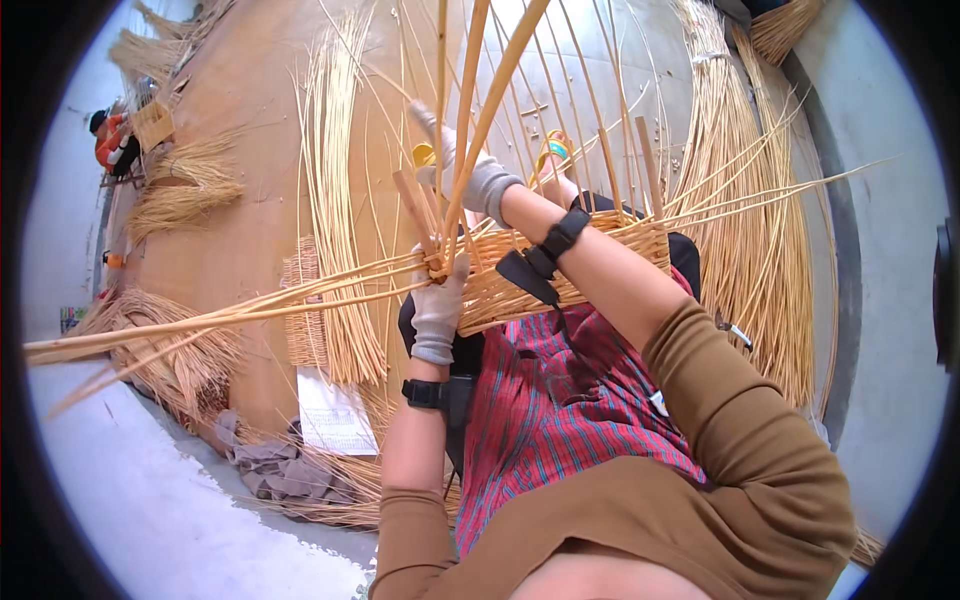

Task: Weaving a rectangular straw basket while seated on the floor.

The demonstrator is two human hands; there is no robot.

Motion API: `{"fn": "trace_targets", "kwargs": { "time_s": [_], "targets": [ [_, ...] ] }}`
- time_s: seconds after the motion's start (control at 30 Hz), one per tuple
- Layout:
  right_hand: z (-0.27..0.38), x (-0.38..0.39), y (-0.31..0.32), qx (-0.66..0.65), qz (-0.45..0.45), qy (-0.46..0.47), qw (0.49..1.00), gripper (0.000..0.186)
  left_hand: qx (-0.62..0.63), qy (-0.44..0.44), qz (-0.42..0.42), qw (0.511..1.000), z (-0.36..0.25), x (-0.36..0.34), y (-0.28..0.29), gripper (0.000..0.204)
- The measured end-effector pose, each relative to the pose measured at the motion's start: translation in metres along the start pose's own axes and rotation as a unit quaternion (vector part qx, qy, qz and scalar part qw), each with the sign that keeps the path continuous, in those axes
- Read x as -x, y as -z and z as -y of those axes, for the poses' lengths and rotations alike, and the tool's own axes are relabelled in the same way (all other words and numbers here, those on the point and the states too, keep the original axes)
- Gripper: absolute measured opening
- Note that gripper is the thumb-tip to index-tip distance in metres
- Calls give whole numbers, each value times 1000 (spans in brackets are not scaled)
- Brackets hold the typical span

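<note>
Rough woven wicker basket [487,297], smooth wooden rods [335,200], matt knitted-cloth gloves [436,322], matt cloth apron [530,420], smooth paper sheet [333,415]

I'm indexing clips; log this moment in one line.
left gloved hand: at corner of wicker basket; right gloved hand: among upright rods; basket: partly woven

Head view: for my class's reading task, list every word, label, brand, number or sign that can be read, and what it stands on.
No text can be read in this view.
White paper sheet: rows of faint marks, too small to read.
Small multicoloured thing by the left wall: too small to tell whether it bears text.
Woven basket and striped apron: no lettering visible.
</note>
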State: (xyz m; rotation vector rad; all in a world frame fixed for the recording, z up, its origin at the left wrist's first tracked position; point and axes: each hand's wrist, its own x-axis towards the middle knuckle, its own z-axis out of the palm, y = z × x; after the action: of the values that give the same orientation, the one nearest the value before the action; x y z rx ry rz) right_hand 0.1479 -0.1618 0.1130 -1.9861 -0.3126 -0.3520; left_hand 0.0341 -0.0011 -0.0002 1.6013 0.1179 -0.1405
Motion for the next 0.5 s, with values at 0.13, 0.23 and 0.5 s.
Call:
{"fn": "trace_targets", "kwargs": {
  "time_s": [0.13,0.23,0.5],
  "targets": [
    [12,77,34,-215,-101,-206,949,45,-325,-133,74,933,5,1,15,57],
    [-6,158,48,-243,-216,-237,916,18,-438,-86,142,884,11,-6,24,58],
    [-12,175,33,-359,-241,-258,864,15,-248,-24,2,968,3,-4,5,64]
  ]
}}
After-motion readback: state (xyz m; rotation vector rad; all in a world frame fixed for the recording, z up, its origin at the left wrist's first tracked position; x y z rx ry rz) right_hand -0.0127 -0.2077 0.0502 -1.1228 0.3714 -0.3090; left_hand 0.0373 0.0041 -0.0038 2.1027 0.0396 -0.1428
